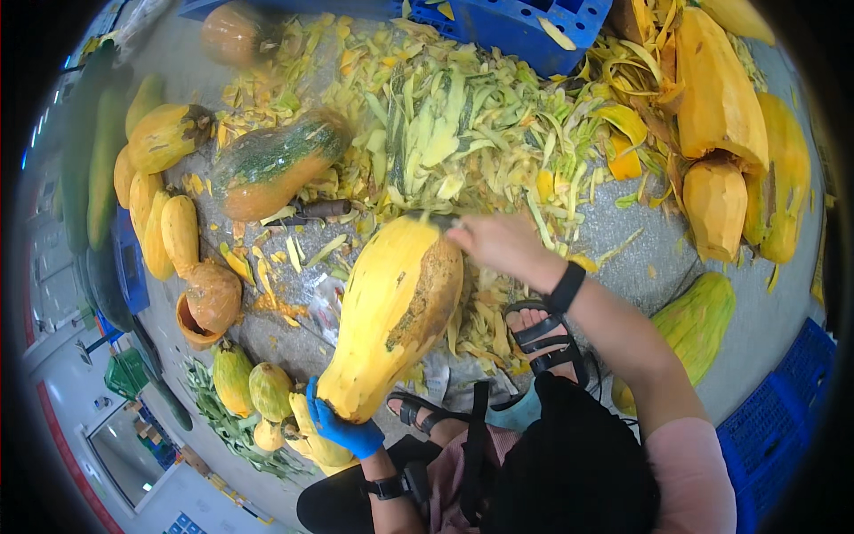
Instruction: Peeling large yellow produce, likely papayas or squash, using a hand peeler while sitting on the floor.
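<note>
Directly before me slants a large, pear-shaped, brown-patched yellow squash (378, 307), its narrow end cupped in my blue-gloved left hand (345, 432), its broad end at a blurred dark tool (438, 219) gripped by my bare right hand (507, 251), with curled green-and-yellow peelings (445, 133) heaped beyond.

Large yellow squash (378, 298), partly peeled, tilted

The tool (434, 219) in the right hand (503, 250) is blurred, and the upper edge cuts off the blue crate (525, 34).
</note>
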Tool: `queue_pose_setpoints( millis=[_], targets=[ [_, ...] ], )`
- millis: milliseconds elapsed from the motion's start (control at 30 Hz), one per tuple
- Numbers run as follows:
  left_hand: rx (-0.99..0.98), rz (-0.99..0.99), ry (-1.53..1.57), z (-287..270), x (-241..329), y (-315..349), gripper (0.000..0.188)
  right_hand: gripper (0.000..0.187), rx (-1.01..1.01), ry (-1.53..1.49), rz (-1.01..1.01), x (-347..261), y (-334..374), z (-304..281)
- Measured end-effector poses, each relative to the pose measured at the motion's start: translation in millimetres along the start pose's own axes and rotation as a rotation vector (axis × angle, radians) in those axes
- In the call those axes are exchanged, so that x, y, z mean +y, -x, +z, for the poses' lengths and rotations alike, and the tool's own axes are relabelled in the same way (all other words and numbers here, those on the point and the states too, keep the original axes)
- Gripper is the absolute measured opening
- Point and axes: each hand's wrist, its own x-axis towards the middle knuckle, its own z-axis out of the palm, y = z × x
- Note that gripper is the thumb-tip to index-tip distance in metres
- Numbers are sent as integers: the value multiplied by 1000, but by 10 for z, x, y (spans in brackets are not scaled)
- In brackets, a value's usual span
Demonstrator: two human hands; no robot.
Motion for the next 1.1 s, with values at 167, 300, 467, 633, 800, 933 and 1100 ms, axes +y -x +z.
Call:
queue_pose_setpoints(
  millis=[167,300,467,633,800,933,1100],
  targets=[
    [125,-158,288,162,274,-46,39,31,189,242,33,258,182,-37],
    [74,-20,44,60,177,-94,36,31,51,-38,-95,-322,539,-70],
    [-157,499,-331,106,264,-128,29,31,176,104,282,316,513,-68],
    [-517,881,-251,25,615,-66,39,40,165,-217,330,407,546,-48],
    [-432,809,-241,243,816,81,62,42,131,-351,414,400,625,81],
    [-638,717,-384,143,743,3,59,28,256,-95,14,23,768,-166],
    [-680,780,-296,38,663,-141,53,27,259,22,-2,-21,653,-177]
  ],
)
